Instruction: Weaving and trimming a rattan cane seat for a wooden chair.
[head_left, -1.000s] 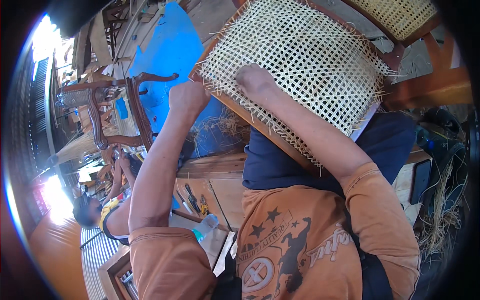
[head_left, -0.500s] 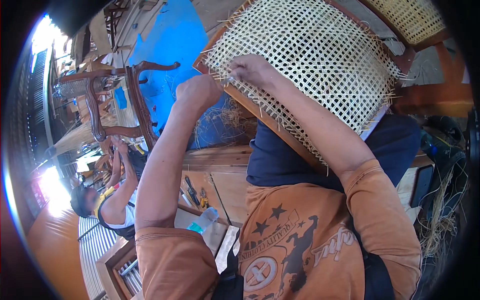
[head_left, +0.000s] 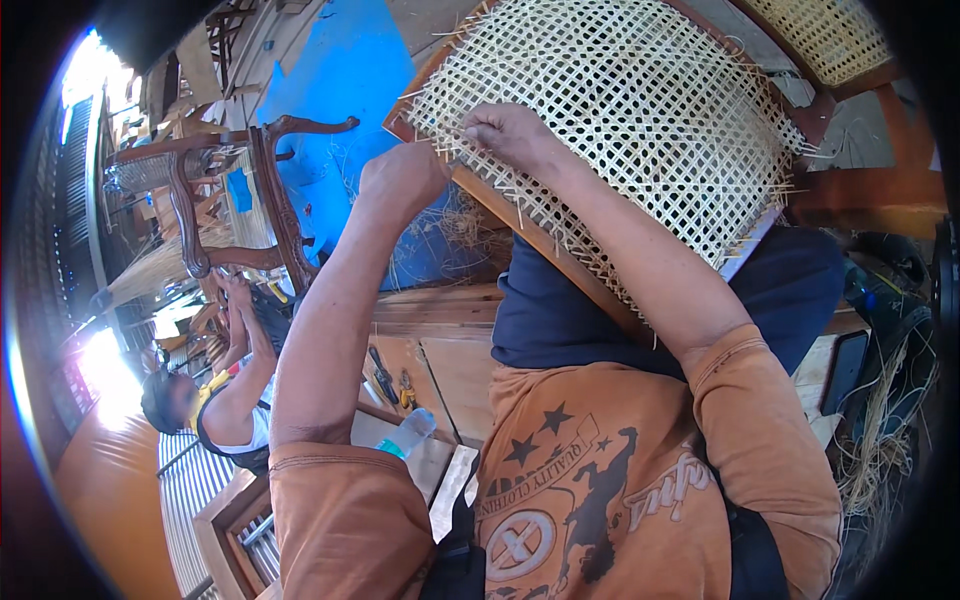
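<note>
A woven cane chair seat (head_left: 640,130) in a reddish-brown wooden frame (head_left: 545,240) lies tilted over my dark-trousered lap, with loose cane ends sticking out along its edges. At its left corner my left hand (head_left: 405,182) is closed, knuckles up, beside the frame's edge; its fingertips are hidden. Just to the right, my right hand (head_left: 512,137) hovers over the weave with thumb and fingers pinched together. Whatever lies in either grip is too fine or too covered to make out.
Another caned panel (head_left: 825,40) is at the upper right. A carved wooden chair frame (head_left: 265,200) stands on the left near a blue sheet (head_left: 340,80). Pliers (head_left: 407,390) and a plastic bottle (head_left: 408,432) lie on the bench. A co-worker (head_left: 225,410) sits at the left.
My right hand has shifted slightly upward above the cane. The left hand has moved a little up and right by the frame corner, still closed.
</note>
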